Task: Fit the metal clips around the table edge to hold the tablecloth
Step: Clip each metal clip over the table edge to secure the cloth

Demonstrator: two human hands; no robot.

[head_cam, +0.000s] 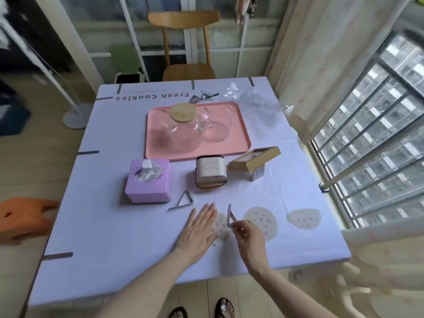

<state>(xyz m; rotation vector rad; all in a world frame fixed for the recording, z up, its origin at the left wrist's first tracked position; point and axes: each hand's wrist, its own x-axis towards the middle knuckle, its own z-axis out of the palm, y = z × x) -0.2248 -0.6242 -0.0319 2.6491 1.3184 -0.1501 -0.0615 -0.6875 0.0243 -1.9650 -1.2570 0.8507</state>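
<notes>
A pale lilac tablecloth with cookie prints covers the square table. My right hand pinches a metal clip and holds it upright just above the cloth near the front. My left hand lies flat on the cloth beside it, fingers straight. A second triangular metal clip lies loose on the cloth in front of the tissue box. More clips sit in a small pile at the far edge. Several clips are fitted on the edges, such as one at the front left and one on the left side.
A purple tissue box, a small cream box-shaped device and a wooden photo frame stand mid-table. Behind them is a pink tray bearing a glass jar and a glass. A wooden chair is beyond, curtain and window at right.
</notes>
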